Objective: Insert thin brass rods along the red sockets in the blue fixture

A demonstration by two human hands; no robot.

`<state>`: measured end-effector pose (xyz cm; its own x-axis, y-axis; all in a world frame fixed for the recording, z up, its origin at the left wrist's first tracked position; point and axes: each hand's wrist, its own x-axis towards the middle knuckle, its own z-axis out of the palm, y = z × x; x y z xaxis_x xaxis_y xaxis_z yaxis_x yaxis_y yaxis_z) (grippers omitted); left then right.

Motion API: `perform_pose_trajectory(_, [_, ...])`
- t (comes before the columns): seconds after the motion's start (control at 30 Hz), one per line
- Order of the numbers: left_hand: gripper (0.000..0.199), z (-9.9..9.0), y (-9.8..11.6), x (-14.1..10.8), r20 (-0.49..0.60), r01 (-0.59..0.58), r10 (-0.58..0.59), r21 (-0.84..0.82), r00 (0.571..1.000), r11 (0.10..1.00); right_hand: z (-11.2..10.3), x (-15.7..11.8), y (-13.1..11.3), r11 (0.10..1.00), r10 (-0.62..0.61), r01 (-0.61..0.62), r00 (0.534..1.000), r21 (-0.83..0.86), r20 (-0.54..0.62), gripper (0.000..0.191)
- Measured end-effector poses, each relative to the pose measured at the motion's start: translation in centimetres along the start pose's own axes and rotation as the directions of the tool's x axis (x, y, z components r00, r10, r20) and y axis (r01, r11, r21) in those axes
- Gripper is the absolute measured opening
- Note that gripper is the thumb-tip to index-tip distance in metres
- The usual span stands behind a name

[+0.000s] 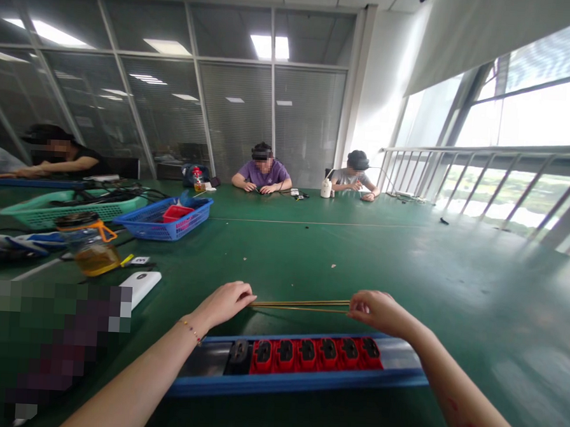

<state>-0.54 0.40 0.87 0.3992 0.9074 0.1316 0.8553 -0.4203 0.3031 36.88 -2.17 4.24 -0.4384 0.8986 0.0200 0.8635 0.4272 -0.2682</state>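
Note:
Several thin yellowish strands (302, 304) stretch sideways just beyond a blue tray. My left hand (231, 300) is closed on their left end, fingers pinched together. At the other end, my right hand (373, 307) has its curled fingers closed on the strands. Nearer to me lies the long blue tray (305, 383) with a metal channel inside. In it sits a row of red blocks (306, 362) topped with black parts, and one all-black block (238, 357) stands at the row's left end.
On the left are a blue basket (169, 230), a green basket (31, 213), a jar of amber liquid (96, 258) and a white power bank (142, 286). Two people sit across the green table (283, 251); others sit at far left.

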Motion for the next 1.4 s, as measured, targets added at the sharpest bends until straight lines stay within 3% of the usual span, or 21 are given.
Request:
perform_pose_trajectory(0.13, [0.028, -0.3, 0.4, -0.3, -0.001, -0.038, 0.039, 0.064, 0.999, 0.997, 1.4, 1.6, -1.2, 0.982, -0.029, 0.037, 0.998, -0.187, 0.047, 0.013])
perform_pose_trajectory(0.27, [0.019, -0.3, 0.7, -0.4, 0.005, -0.105, 0.105, 0.141, 0.994, 0.984, 2.4, 3.1, -2.1, 0.956, -0.066, 0.075, 0.997, -0.285, 0.042, 0.017])
perform_pose_trajectory(0.43, [0.014, -0.1, 1.2, -0.4, 0.049, -0.103, 0.095, 0.193, 0.994, 0.976, 2.6, 4.1, -2.6, 0.904, -0.092, 0.103, 0.995, -0.415, 0.048, 0.017])
perform_pose_trajectory(0.73, [0.025, -0.1, 0.6, -0.5, 0.057, -0.058, 0.045, 0.263, 0.997, 0.963, 2.8, 4.9, -2.2, 0.912, -0.061, 0.109, 0.989, -0.394, 0.132, 0.031])
perform_pose_trajectory(1.0, [0.018, -0.9, 0.6, -0.8, 0.114, -0.035, 0.008, 0.236, 0.993, 0.971, 2.5, 4.5, -2.6, 0.933, -0.093, 0.137, 0.985, -0.334, 0.145, 0.018])
perform_pose_trajectory(1.1, [0.014, -2.2, 1.2, -1.1, 0.032, 0.016, -0.024, 0.230, 0.999, 0.973, 1.7, 3.3, -2.9, 0.953, -0.109, 0.125, 0.991, -0.276, 0.072, 0.026])
perform_pose_trajectory(1.2, [0.012, -3.9, 2.3, -1.5, -0.031, 0.031, -0.027, 0.126, 0.999, 0.992, 0.7, 1.7, -2.8, 0.981, -0.116, 0.101, 0.990, -0.168, -0.080, 0.035])
perform_pose_trajectory(1.4, [0.027, -6.9, 5.4, -4.0, 0.057, -0.004, 0.018, -0.245, 0.998, 0.970, -0.3, -2.1, -2.5, 0.987, -0.140, 0.115, 0.957, -0.112, -0.253, 0.040])
